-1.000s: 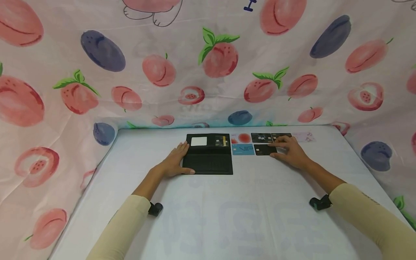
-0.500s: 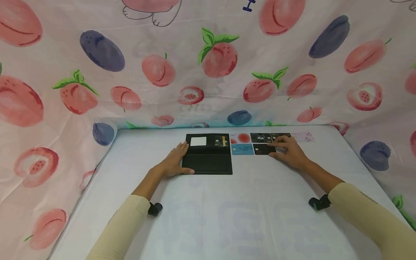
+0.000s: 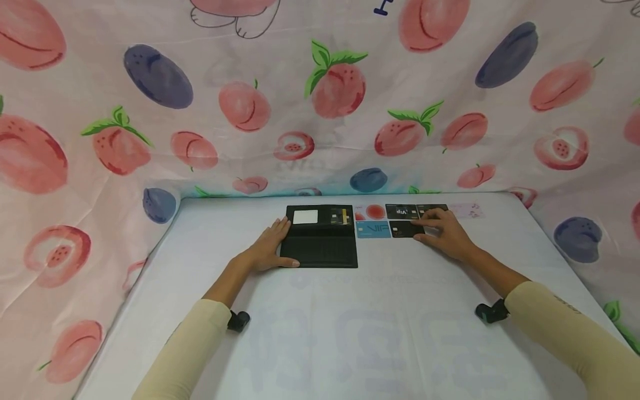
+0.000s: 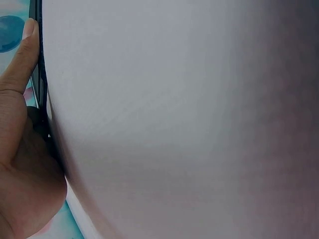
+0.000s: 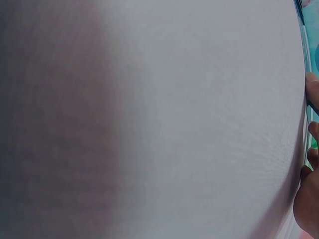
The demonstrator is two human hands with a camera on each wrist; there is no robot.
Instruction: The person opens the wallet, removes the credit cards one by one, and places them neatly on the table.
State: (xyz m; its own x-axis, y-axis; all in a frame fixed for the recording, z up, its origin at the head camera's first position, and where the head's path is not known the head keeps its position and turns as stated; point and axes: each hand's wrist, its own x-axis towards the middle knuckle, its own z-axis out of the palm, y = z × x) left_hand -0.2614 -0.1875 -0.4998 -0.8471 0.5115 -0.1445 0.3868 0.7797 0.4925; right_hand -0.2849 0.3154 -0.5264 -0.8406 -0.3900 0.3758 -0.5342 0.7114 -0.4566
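Note:
A black wallet [image 3: 320, 251] lies unfolded on the white table, a white panel and a few cards showing in its upper half. My left hand [image 3: 266, 248] rests on its left edge, fingers along the upper side and thumb [image 4: 22, 59] on the lower flap. To the right, my right hand [image 3: 445, 233] pinches the right end of a black VIP card [image 3: 402, 229] flat on the table, thumb and fingers at its edges. Beside that card lies a blue VIP card [image 3: 372, 229]. The right wrist view shows only a strip of the hand.
Behind these lie a card with red fruit [image 3: 370, 212], a black Vip card [image 3: 401, 211], another dark card [image 3: 431, 209] partly covered by my right hand, and a pale pink card [image 3: 467, 210]. A fruit-printed curtain [image 3: 300, 100] hangs behind the white table [image 3: 320, 333].

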